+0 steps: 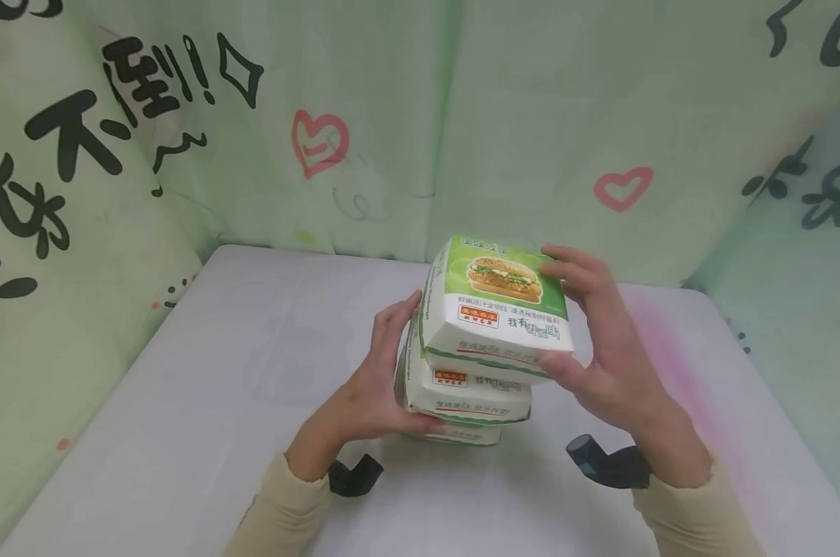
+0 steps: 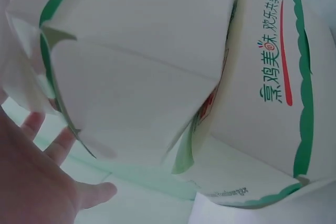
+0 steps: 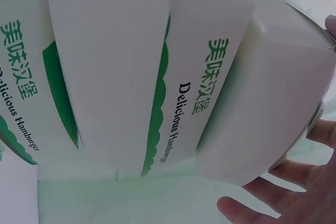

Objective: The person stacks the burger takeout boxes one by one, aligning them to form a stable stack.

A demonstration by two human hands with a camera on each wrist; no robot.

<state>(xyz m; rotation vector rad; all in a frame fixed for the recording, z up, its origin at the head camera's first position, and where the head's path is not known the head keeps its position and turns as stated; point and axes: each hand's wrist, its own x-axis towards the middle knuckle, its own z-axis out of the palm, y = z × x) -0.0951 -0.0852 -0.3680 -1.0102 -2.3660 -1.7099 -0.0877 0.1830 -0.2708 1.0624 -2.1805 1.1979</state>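
Three white-and-green paper hamburger boxes form an uneven stack. The top hamburger box [image 1: 503, 302], with a burger picture on its lid, sits tilted and shifted to the right. My right hand [image 1: 601, 348] grips its right side, fingers at the lid and thumb at the front. Below it, the middle hamburger box [image 1: 469, 398] has my left hand [image 1: 371, 379] holding its left side, thumb low at the front. Mostly hidden at the bottom is a third hamburger box [image 1: 462, 435]; its lettered side [image 3: 21, 77] shows in the right wrist view. Whether it touches the table cannot be told.
The stack is over a white table [image 1: 288, 348] with a pink smear [image 1: 660, 333] at the right. Pale green curtains [image 1: 392, 77] with black writing and red hearts enclose the back and sides. Each wrist carries a black band-like device [image 1: 608, 463].
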